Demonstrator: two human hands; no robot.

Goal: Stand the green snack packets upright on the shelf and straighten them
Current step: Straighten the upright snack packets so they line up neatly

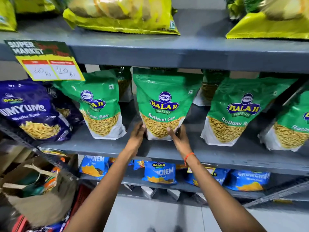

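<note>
Several green Ratlami Sev packets stand on the grey middle shelf. The centre green packet stands upright, and both hands grip its lower corners: my left hand on its left bottom edge, my right hand on its right bottom edge with the thumb across the front. A left green packet leans left. A right green packet tilts right, and a far-right green packet is cut off by the frame edge. More green packets stand behind them.
Purple snack packets stand left of the green ones under a yellow price tag. Yellow bags lie on the top shelf. Blue packets fill the lower shelf. A brown bag with goods sits at lower left.
</note>
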